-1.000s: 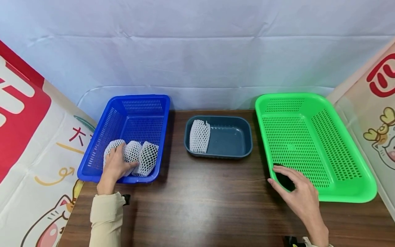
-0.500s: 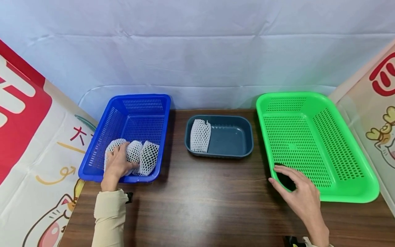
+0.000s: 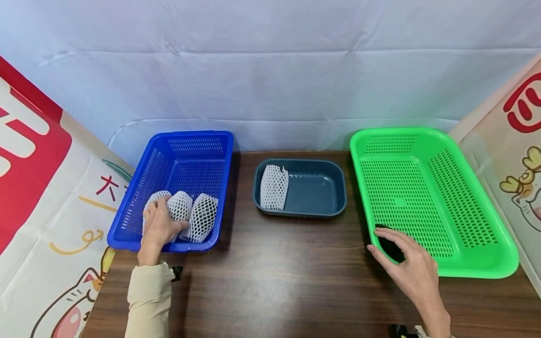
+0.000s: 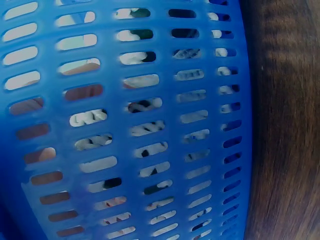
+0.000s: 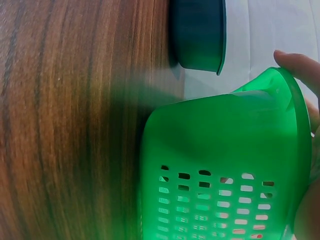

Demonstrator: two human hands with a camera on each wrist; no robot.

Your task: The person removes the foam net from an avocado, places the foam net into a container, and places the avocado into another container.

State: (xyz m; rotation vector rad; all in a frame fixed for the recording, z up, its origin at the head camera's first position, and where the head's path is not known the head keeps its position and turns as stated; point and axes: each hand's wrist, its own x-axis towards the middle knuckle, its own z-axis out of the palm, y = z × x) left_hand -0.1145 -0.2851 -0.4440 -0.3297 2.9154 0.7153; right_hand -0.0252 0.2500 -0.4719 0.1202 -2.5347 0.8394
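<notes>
In the head view, the blue basket (image 3: 196,173) holds several items in white foam nets at its near end. My left hand (image 3: 158,227) reaches in and grips the middle netted item (image 3: 179,206), its thumb on the right side. Another netted item (image 3: 154,195) is partly under my fingers; a third (image 3: 204,218), dark through the mesh, lies to the right. My right hand (image 3: 416,270) holds the near-left corner of the green basket (image 3: 390,188). A black patch (image 3: 393,249) shows inside that corner; I cannot tell if it is an object.
A dark teal tray (image 3: 314,192) stands between the baskets, with a white foam net (image 3: 274,188) at its left end. The brown wooden table (image 3: 270,272) extends in front. A white cloth (image 3: 270,89) hangs behind, with printed panels at both sides.
The middle netted item has shifted slightly left and up, with my left fingers around it. My right hand stays at the green basket's corner.
</notes>
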